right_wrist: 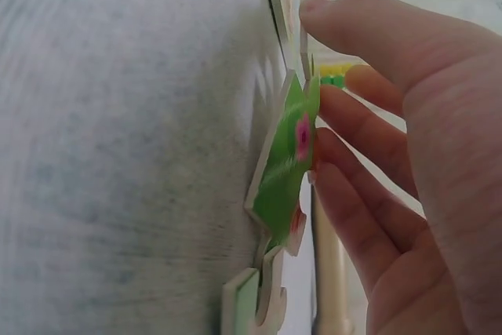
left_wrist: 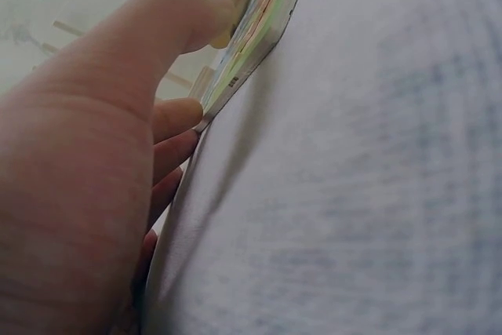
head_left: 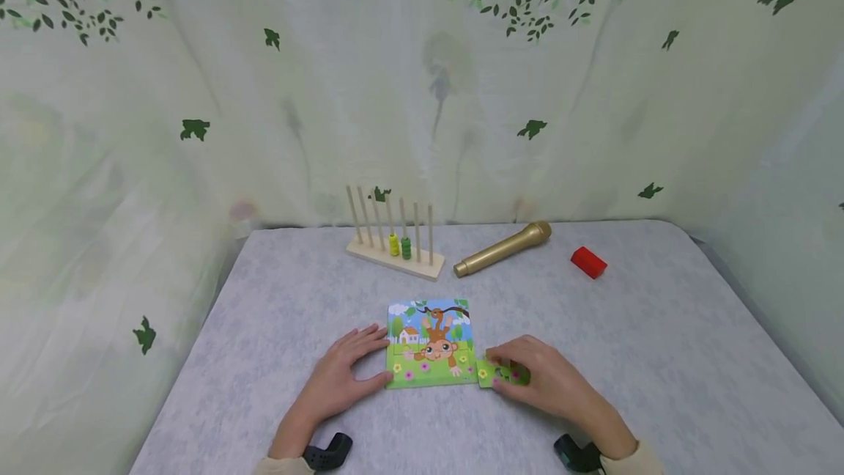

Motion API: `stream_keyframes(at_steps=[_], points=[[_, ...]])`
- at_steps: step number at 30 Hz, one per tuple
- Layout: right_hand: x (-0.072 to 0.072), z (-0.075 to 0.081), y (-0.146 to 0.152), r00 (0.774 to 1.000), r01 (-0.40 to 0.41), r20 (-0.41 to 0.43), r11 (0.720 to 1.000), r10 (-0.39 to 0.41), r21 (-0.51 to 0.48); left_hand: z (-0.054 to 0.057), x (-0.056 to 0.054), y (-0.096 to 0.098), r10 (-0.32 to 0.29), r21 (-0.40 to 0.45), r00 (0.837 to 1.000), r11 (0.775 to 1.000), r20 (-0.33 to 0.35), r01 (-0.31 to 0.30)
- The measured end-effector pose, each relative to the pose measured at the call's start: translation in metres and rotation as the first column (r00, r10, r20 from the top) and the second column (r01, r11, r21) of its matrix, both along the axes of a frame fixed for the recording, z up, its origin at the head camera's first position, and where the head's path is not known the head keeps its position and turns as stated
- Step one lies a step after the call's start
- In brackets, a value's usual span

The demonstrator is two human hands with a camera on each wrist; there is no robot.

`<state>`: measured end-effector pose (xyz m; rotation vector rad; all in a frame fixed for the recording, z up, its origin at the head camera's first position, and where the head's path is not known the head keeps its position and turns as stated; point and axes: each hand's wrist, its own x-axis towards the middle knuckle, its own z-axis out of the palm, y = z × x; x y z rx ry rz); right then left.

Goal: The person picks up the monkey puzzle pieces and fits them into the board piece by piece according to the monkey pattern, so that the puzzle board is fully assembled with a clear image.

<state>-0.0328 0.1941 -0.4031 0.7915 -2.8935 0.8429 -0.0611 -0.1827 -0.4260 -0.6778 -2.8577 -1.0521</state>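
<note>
Partly hidden: green piece (head_left: 485, 374) pinched by right grip (head_left: 541, 378); left grip (head_left: 338, 375) spread, touching puzzle (head_left: 430, 344).

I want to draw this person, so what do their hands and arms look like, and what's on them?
The left hand and right hand are bare, with no gloves or rings showing. Each wrist wears a small, black, curved device: a left wrist device and a right wrist device. Below are a beige left sleeve and a beige right sleeve.
</note>
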Motion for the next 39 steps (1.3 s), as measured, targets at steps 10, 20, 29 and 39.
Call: stream_keyframes(at_steps=[10,20,29,39], points=[[-0.005,0.004,-0.003,0.998,-0.051,-0.050,0.996,0.047,-0.076,-0.001,-0.004,-0.001,-0.018,-0.015,0.999,1.000,-0.035,0.017],[-0.013,0.011,-0.014,0.985,-0.114,-0.137,0.992,0.105,-0.058,-0.001,-0.001,-0.002,-0.001,-0.012,1.000,1.000,-0.026,0.000],[-0.017,0.015,-0.024,0.983,-0.146,-0.128,0.984,0.133,-0.097,-0.005,0.000,-0.003,0.012,-0.018,1.000,1.000,-0.028,-0.013],[-0.018,0.022,-0.034,0.989,-0.129,-0.078,0.989,0.123,-0.076,-0.004,0.001,0.000,0.005,-0.014,1.000,1.000,-0.016,-0.005]])
